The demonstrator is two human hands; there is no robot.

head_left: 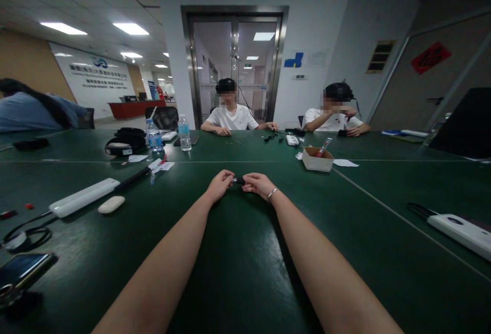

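Pinching a small black part (238,180) between them, the left hand (220,184) and right hand (258,183) met just above the green surface (238,272), far from the body. It seemed light, rigid and easily dropped, best gripped at its 2 ends by fingertips.

Office, open meeting area. Big dark green counter (245,272) made of joined sections, two people in white shirts (230,117) seated at far side (headsets on). Glass double door with steel frame (235,63) behind them, reception desk in red (134,109) down hall at left, wall lettering with logo (98,73) above it. Tiled drop ceiling with panel lights (130,28). Power strips (84,197), water bottles (184,133), cardboard box (317,159) scattered on counter.
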